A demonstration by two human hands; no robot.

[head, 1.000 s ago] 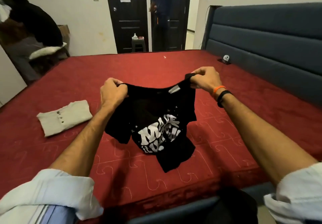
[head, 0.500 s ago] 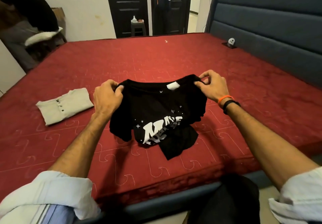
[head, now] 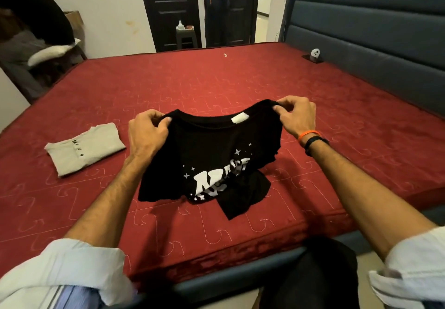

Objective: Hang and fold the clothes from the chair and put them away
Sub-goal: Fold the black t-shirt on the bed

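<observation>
Hands first: my left hand [head: 147, 132] and my right hand [head: 297, 115] each pinch a shoulder of the black cotton T-shirt with white lettering [head: 212, 162], holding its neckline up and stretched between them. Its lower part sags and crumples onto the red quilted bed [head: 240, 80] just in front of me. Left of it, apart, lies 1 folded beige buttoned shirt [head: 83, 148].
</observation>
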